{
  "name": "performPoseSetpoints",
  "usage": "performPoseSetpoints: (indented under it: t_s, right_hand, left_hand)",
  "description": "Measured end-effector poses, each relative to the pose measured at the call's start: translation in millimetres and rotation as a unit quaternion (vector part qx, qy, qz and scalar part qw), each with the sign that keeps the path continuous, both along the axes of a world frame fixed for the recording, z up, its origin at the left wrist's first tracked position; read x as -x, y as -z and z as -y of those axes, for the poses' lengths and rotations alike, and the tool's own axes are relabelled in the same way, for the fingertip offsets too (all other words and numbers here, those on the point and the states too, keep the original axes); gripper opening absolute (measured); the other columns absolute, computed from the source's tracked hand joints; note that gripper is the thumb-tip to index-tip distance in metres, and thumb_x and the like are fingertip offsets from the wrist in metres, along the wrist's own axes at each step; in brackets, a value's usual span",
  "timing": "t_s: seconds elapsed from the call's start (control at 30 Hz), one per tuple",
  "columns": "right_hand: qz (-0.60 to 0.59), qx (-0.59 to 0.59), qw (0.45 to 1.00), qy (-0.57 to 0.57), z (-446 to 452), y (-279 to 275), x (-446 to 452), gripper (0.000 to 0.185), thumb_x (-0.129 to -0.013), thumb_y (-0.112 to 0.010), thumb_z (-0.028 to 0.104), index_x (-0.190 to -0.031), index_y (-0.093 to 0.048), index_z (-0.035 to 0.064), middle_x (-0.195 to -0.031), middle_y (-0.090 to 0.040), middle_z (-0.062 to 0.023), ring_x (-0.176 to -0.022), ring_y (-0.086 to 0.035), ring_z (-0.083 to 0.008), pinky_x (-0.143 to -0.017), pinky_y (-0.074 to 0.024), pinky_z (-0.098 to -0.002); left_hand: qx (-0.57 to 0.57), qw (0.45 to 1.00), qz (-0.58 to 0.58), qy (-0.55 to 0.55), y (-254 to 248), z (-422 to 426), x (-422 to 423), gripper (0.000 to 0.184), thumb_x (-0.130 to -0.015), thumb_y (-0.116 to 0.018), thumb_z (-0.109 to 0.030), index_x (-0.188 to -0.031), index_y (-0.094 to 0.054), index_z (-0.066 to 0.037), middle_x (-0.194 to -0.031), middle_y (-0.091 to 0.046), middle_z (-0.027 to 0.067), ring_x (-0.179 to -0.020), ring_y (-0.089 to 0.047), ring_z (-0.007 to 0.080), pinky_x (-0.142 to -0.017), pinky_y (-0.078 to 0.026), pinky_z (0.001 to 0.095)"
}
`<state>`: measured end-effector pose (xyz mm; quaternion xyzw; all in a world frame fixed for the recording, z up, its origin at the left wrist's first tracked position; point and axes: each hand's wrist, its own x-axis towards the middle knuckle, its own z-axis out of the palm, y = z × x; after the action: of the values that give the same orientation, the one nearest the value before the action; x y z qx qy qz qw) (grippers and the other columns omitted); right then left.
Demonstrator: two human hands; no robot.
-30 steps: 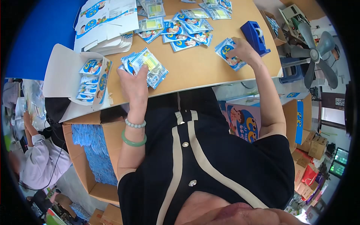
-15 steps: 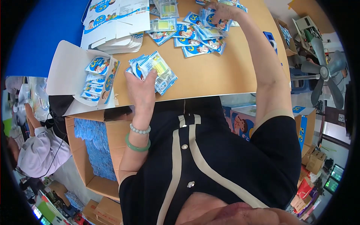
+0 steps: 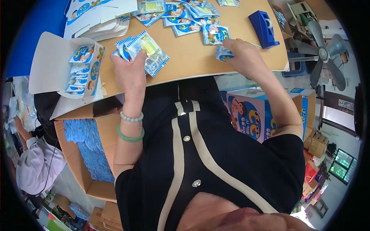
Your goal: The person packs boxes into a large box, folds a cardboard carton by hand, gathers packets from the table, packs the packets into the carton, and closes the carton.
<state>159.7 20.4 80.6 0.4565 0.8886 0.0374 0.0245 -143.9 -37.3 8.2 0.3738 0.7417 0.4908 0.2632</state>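
One close head-worn view, forward and down over the wearer's chest (image 3: 208, 158) to the table (image 3: 187, 56)

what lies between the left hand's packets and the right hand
In the head view, bare tabletop, then a packet at the right hand. The loose packets lie farther back, off that line.

1. Here's a grey fan (image 3: 323, 54), well right of the right grip (image 3: 246, 57)!
2. Blue stool (image 3: 296, 69), same side, nearer that grip.
3. Window (image 3: 342, 165), that side too, well apart.
4. And a pale-shirted person (image 3: 40, 165), well left of the left grip (image 3: 129, 73).
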Motion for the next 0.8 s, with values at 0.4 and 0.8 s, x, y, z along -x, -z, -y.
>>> performPoseSetpoints:
  t_s: [0.4,0.8]
  right_hand:
    - [-0.124,0.199,0.959,0.158,-44.8,-5.4,17.6,0.051,-0.074,-0.069,0.007,-0.123,-0.058,-0.0008,-0.088,-0.070,-0.0113,-0.071,-0.066,-0.0151,-0.066,-0.0535,-0.0299]
    - [-0.228,0.063,0.866,-0.440,-250.0,54.5,22.7,0.030,-0.071,-0.077,0.018,-0.094,-0.067,0.0013,-0.073,-0.064,-0.0096,-0.064,-0.066,-0.0201,-0.063,-0.0528,-0.0348]
  left_hand:
    - [-0.008,1.000,0.020,0.005,2.6,0.1,0.1,0.047,-0.080,-0.078,-0.023,-0.111,-0.051,0.000,-0.104,-0.069,0.0159,-0.097,-0.067,0.0310,-0.086,-0.049,0.0422]
    - [0.018,1.000,0.005,-0.013,-1.5,1.2,-3.8,0.050,-0.079,-0.078,-0.026,-0.112,-0.050,0.000,-0.103,-0.068,0.0168,-0.097,-0.067,0.0336,-0.087,-0.049,0.0443]
